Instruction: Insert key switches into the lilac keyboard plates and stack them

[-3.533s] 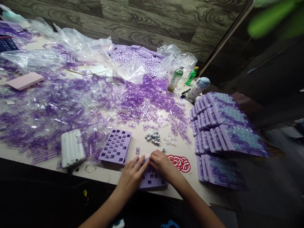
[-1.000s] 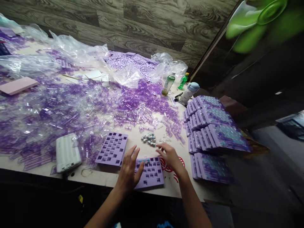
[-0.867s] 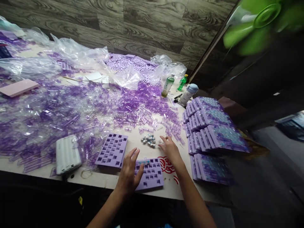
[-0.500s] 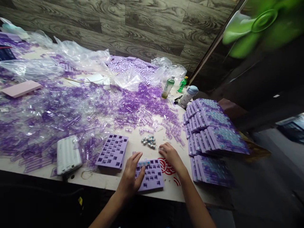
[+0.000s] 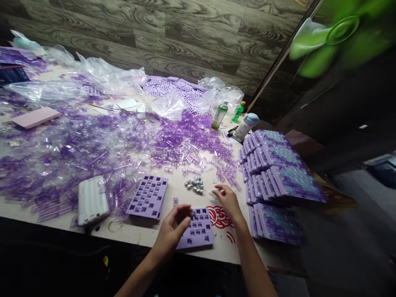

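Observation:
A purple plate with square holes [image 5: 199, 239] lies near the table's front edge, its left part hidden by my left hand [image 5: 173, 227]. The fingers of that hand curl over the plate's upper left, and what they hold, if anything, is hidden. My right hand [image 5: 228, 201] hovers beyond the plate's upper right corner, thumb and fingers bent towards each other around something too small to make out. A small heap of switches [image 5: 194, 185] lies left of the right fingertips. One small clear purple piece [image 5: 175, 201] rests above the left hand.
Another purple plate [image 5: 150, 197] and a white device [image 5: 92, 200] lie left. Stacked purple plates [image 5: 262, 185] stand right, near a flask [image 5: 246, 126] and bottles [image 5: 220, 115]. Loose purple pieces [image 5: 173, 140] and plastic bags [image 5: 108, 76] cover the back; a green fan [image 5: 342, 31] is upper right.
My left fingers have curled in over the plate, and a small clear piece now shows above them. My right hand has shifted slightly right. The view has moved a little.

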The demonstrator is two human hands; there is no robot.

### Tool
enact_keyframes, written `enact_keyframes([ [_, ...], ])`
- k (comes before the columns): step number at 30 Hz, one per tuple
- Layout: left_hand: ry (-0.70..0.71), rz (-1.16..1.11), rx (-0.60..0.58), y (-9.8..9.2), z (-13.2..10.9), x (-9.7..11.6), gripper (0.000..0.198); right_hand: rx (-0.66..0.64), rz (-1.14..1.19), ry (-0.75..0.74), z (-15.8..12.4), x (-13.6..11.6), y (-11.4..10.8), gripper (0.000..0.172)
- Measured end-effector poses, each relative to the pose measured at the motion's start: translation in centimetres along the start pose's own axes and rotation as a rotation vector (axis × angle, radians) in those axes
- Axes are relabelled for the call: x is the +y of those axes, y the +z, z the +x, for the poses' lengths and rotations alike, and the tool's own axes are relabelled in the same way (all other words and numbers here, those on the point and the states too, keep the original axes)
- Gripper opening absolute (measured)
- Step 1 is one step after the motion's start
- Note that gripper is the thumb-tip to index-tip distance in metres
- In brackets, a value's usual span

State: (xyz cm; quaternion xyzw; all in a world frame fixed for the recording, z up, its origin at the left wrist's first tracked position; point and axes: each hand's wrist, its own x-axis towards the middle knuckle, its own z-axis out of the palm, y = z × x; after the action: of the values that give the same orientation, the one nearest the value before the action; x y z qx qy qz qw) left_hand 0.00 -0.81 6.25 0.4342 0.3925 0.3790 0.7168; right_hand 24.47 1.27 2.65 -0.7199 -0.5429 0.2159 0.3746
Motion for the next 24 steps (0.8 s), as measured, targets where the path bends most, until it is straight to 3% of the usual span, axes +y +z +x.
enact_keyframes([
  [3, -0.211, -0.300, -0.009, 0.6, 0.1, 0.8, 0.028, -0.038, 0.127, -0.001, -1.4, -2.4, -0.7, 0.029],
  [6, -0.386, -0.621, -0.038, 1.5, 0.4, 1.0, 0.029, -0.217, 0.309, -0.076, -3.8, -6.3, -0.8, 0.025],
  [9, -0.454, -0.759, -0.067, 2.4, 0.8, 0.8, 0.029, -0.401, 0.325, -0.241, -5.9, -9.2, 0.0, 0.020],
  [11, -0.436, -0.768, -0.025, 2.7, 0.8, 0.4, 0.027, -0.390, 0.295, -0.348, -6.6, -9.9, 0.9, 0.015],
  [14, -0.368, -0.639, 0.034, 2.7, 0.7, 0.0, 0.023, -0.252, 0.249, -0.445, -6.8, -9.2, 2.0, 0.012],
  [18, -0.190, -0.119, -0.086, 1.7, 0.8, -0.2, 0.033, -0.108, 0.122, -0.479, -6.5, -7.8, 2.4, 0.014],
  [24, -0.090, 0.284, -0.144, -0.2, 1.5, 1.1, 0.032, -0.226, 0.106, -0.471, -5.3, -6.8, 1.6, 0.012],
])
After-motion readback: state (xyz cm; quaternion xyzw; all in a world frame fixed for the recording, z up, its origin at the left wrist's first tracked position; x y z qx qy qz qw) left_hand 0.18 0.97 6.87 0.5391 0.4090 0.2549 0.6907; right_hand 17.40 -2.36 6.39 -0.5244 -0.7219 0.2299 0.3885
